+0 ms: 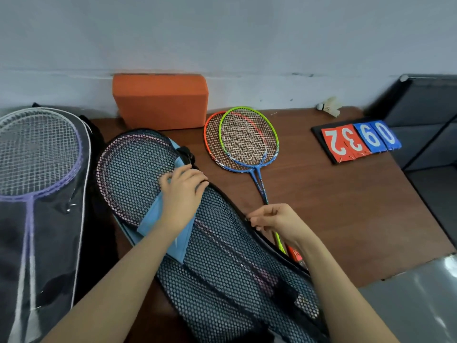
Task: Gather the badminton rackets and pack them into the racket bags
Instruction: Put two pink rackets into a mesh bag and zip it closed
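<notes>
A black mesh racket bag with light-blue trim lies diagonally across the brown table, and a pink-framed racket shows through its mesh. My left hand grips the blue trim near the bag's head end. My right hand pinches something small at the bag's right edge, probably the zipper pull. To the right lie a green-framed racket and an orange-framed racket, overlapped, handles toward me. At far left a clear-fronted dark bag holds a purple racket and a white one.
An orange foam block stands against the wall behind the bags. A shuttlecock lies at the table's far right. A flip scoreboard with red and blue number cards sits near the right edge. Grey furniture adjoins the table on the right.
</notes>
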Demonstrator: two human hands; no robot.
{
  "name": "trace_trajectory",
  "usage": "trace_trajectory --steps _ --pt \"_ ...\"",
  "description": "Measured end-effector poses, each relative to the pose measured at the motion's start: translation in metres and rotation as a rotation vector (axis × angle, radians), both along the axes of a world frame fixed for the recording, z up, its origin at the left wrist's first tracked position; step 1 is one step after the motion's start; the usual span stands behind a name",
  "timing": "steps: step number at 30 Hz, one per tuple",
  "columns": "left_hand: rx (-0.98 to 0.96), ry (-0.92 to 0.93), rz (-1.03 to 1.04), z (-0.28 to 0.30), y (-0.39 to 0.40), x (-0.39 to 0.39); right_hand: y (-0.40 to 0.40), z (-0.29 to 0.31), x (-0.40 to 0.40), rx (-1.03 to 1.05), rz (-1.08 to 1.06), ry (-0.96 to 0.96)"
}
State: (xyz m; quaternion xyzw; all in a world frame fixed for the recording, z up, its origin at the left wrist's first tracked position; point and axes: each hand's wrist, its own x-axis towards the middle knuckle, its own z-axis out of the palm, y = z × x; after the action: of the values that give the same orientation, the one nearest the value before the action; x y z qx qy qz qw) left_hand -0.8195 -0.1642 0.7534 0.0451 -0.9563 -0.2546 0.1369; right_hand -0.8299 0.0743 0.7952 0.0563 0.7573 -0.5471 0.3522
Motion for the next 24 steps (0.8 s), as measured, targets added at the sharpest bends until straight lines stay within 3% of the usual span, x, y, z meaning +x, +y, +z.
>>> trace_trajectory --steps 2,6,10,15,24 --pt "-0.042 -0.038 -0.058 0.004 0.007 0.006 0.000 0.000 0.000 -0.001 0.011 0.050" --pt "-0.142 -0.260 -0.417 0.002 0.047 0.033 -0.005 -0.004 -0.001 0.017 0.110 0.108" --pt "0.008 -0.219 -0.274 -0.006 0.067 0.049 0.001 -0.012 -0.001 -0.009 0.167 0.122" --pt "-0.001 -0.166 -0.126 -0.010 0.075 0.042 0.030 -0.021 -0.003 -0.048 0.166 0.110" --pt "-0.098 -0.123 0.094 -0.017 0.110 0.029 0.121 -0.036 0.021 -0.117 0.005 -0.171"
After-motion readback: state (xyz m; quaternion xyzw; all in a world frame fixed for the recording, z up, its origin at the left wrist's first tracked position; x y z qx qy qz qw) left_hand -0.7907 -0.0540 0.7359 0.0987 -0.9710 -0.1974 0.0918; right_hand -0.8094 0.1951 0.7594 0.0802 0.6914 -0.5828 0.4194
